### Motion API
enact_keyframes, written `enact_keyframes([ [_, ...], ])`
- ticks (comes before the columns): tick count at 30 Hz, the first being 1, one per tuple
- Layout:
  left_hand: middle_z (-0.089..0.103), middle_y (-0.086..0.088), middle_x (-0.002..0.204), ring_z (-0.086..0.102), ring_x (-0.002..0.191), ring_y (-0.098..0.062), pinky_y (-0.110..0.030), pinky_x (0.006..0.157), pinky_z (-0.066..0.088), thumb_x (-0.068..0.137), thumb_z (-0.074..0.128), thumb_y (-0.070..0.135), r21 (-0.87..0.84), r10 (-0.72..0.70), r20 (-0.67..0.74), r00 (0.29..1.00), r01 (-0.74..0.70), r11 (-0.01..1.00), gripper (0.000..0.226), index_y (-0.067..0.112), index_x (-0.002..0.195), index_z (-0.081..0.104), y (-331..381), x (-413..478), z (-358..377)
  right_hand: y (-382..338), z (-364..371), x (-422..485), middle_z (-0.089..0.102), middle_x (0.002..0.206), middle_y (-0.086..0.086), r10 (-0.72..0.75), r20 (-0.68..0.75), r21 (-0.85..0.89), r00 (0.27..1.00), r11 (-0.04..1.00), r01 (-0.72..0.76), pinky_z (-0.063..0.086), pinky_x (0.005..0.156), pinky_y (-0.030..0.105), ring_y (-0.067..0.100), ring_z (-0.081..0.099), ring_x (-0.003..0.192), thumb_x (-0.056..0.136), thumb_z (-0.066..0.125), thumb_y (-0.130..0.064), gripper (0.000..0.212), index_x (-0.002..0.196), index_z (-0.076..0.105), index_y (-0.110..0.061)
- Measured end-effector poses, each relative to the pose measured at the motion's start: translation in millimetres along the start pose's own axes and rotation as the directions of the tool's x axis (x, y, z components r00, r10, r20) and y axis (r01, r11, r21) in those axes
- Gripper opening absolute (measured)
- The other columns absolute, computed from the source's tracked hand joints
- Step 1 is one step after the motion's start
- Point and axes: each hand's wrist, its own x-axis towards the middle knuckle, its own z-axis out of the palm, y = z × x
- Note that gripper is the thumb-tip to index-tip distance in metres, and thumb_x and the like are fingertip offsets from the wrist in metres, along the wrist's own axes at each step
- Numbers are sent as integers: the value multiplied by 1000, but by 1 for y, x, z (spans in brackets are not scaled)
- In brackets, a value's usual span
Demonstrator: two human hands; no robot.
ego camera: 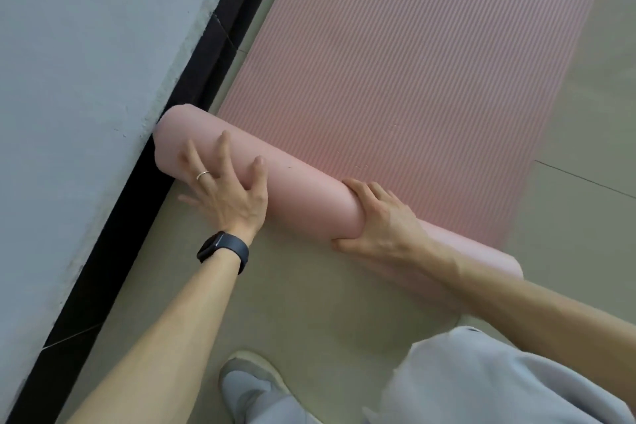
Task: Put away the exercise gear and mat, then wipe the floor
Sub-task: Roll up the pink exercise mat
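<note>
Here's the pink mat (413,62), down on the floor (309,303) right alongside the grey wall (86,62). Its near end is wound into a fat roll (309,196), one end butting the black skirting (192,79) at the foot of that wall, and the flat ribbed stretch runs away along the wall. The left hand (227,189) sits on the roll at the end nearest the wall, fingers spread wide and straight, pressing down with nothing clasped. The right hand (382,217) is further out from the wall, about midway along the roll, fingers curled over the top and thumb on the near side, gripping the foam. And foam is how it reads: thick, soft and light, seeming to give a little under the fingertips, and springy enough, I'd judge, to uncoil if let go. The ribbed face should offer good purchase, the smooth outer skin less. Best hold, I'd say, is two hands spaced along the roll with even pressure, so the end away from the wall doesn't telescope.
</note>
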Motion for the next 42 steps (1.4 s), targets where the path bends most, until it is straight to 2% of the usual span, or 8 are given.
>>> enact_keyframes([
  [11, -10, -3, 167, -24, 150, -28, -69, 115, -1, 90, 34, 65, 209, -48, 268, 962, -9, 978, 66, 40, 151, 31, 53, 55, 17, 27, -13, -37, 19, 160, 5, -80, -69, -473, 994, 880, 38, 38, 100, 58, 35, 31, 140, 59, 66, -73, 128, 157, -3, -28],
  [14, 0, -8, 167, -10, 153, -30, -73, 114, 5, 96, 36, 55, 166, 278, 117, 953, -295, 941, 60, 34, 152, 33, 65, 44, 13, 43, -42, -10, 31, 153, -6, -64, -41, -378, 997, 925, 43, 44, 94, 48, 29, 45, 125, 57, 64, -66, 119, 154, 3, -37],
  [18, 10, -3, 166, -3, 153, -33, -71, 114, -1, 94, 38, 56, 155, 659, 211, 722, -690, 707, 59, 40, 151, 33, 54, -5, 25, 57, -81, 13, 32, 154, -8, -2, -16, -333, 1000, 943, -4, 30, 111, 48, 26, 35, 136, 55, 61, -76, 114, 152, 8, -45],
  [22, 18, 3, 165, -7, 154, -24, -67, 116, -6, 94, 17, 64, 226, 534, 395, 747, -643, 732, 59, 49, 150, 28, 82, 18, 42, 45, -52, -21, 30, 159, 9, -56, -313, -425, 948, 901, -87, 18, 116, 57, 35, 24, 147, 72, 59, -58, 97, 155, 23, -23],
  [26, 17, -2, 166, -6, 154, -23, -61, 118, -8, 98, 16, 65, 319, 484, 440, 756, -636, 703, 57, 48, 151, 27, 140, 49, 48, 64, -30, -23, 4, 165, 17, -33, -279, -517, 960, 847, -121, 4, 109, 74, 46, 1, 150, 60, 77, -64, 129, 159, 8, -20],
  [33, 23, -11, 158, 9, 151, -37, -66, 115, 20, 97, 43, 47, 148, 518, 50, 854, -520, 841, 53, 28, 147, 40, 160, -5, 58, 108, -125, 34, 31, 156, -4, -26, -234, -339, 972, 939, -57, 31, 106, 55, 29, 33, 141, 58, 61, -71, 112, 154, 14, -36],
  [37, -11, 10, 166, -17, 152, -20, -59, 121, 1, 100, 25, 59, 203, 357, 384, 852, -455, 867, 62, 45, 156, 4, 173, -19, 61, 112, -128, 26, 31, 158, 11, -48, -375, -430, 926, 894, -127, 17, 110, 62, 38, 22, 147, 63, 73, -60, 104, 151, 32, -23],
  [42, 3, 1, 168, -3, 154, -29, -60, 119, -1, 104, 19, 52, 479, 189, 458, 869, -420, 771, 58, 36, 158, 8, 273, 20, 63, 109, -93, 2, -6, 167, 13, 1, -376, -341, 927, 930, -140, -10, 108, 77, 45, -14, 150, 70, 71, -34, 108, 159, 12, -18],
])
